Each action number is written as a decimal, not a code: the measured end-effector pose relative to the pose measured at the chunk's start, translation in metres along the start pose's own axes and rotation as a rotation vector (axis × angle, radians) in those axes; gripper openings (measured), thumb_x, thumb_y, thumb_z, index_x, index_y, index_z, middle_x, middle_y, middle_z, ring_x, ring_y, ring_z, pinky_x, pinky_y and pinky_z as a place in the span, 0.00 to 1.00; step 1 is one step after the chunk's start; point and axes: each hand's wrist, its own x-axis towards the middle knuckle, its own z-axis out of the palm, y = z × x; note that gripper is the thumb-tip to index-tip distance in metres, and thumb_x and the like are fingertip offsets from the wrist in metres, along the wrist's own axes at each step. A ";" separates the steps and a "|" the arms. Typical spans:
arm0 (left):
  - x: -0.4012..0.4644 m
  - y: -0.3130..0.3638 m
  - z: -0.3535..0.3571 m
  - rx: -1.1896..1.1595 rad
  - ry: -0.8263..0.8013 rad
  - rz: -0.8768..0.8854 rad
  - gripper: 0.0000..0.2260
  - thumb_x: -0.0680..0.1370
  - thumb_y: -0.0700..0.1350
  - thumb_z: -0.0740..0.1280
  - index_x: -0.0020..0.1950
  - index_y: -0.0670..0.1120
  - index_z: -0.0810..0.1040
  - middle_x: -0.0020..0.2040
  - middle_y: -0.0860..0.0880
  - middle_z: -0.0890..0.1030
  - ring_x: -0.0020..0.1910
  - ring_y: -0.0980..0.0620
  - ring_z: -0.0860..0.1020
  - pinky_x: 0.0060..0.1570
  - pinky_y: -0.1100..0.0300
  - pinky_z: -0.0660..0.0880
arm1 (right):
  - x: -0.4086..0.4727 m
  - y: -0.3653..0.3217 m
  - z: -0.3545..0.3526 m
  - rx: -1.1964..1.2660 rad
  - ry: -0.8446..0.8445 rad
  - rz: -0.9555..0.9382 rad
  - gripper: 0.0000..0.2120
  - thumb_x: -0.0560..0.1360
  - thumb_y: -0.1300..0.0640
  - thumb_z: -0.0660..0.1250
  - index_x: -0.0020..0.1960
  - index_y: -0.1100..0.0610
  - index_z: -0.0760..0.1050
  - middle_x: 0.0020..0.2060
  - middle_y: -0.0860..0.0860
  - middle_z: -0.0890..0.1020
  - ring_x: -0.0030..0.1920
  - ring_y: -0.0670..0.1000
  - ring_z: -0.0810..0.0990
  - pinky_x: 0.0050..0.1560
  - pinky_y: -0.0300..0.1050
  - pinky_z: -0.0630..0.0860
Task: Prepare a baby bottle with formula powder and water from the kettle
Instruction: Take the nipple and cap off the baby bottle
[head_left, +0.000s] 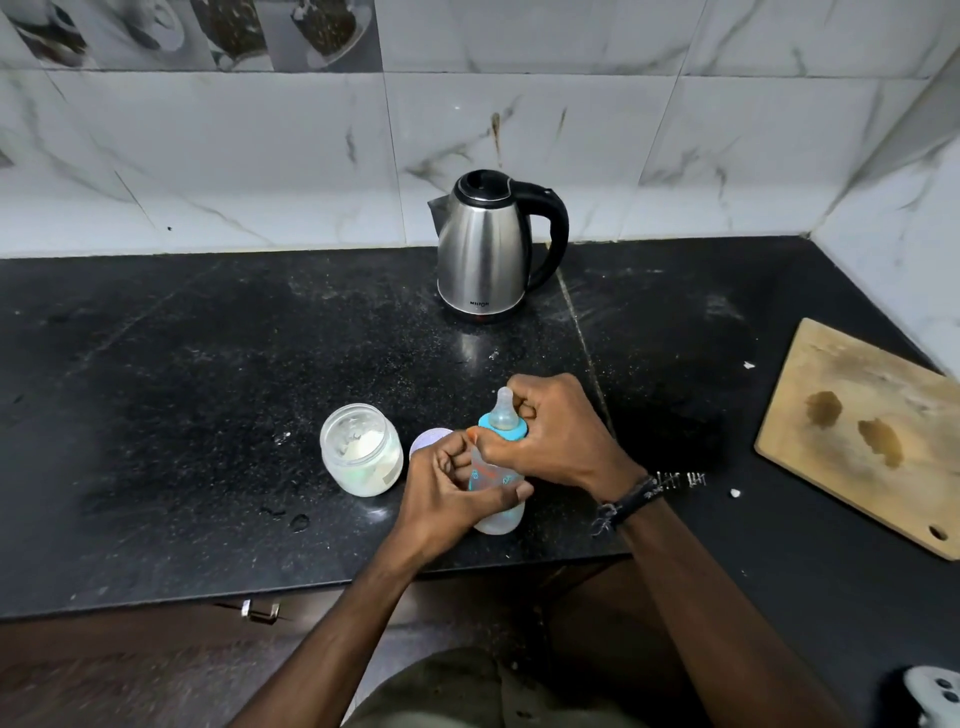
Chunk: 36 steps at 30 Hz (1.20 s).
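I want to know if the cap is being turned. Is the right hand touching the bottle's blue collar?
Touching. The head view shows the right hand curled round the blue collar of the bottle.

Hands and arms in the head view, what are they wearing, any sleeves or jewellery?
Both forearms are bare, with no sleeves in view. The right hand has a dark braided band with loose thread ends at its wrist. The left hand shows no band, ring or glove.
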 end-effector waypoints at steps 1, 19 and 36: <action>-0.001 0.000 -0.001 0.003 -0.009 -0.001 0.17 0.67 0.28 0.81 0.53 0.37 0.81 0.43 0.48 0.88 0.42 0.55 0.86 0.44 0.63 0.81 | -0.001 0.002 -0.002 0.085 -0.046 0.006 0.19 0.65 0.45 0.73 0.33 0.59 0.71 0.27 0.54 0.76 0.27 0.52 0.71 0.30 0.52 0.71; -0.005 0.000 -0.006 0.013 0.164 0.020 0.24 0.64 0.45 0.85 0.56 0.45 0.82 0.51 0.48 0.89 0.50 0.49 0.88 0.50 0.59 0.82 | -0.008 -0.015 -0.007 0.348 -0.265 0.191 0.35 0.73 0.67 0.71 0.75 0.52 0.62 0.58 0.49 0.82 0.58 0.44 0.81 0.61 0.39 0.77; -0.002 -0.002 -0.002 0.036 0.195 0.052 0.22 0.66 0.29 0.81 0.55 0.44 0.82 0.47 0.52 0.88 0.46 0.56 0.86 0.47 0.64 0.80 | -0.010 -0.014 0.001 0.037 -0.140 0.167 0.48 0.68 0.43 0.77 0.78 0.48 0.52 0.58 0.46 0.77 0.59 0.43 0.76 0.63 0.43 0.73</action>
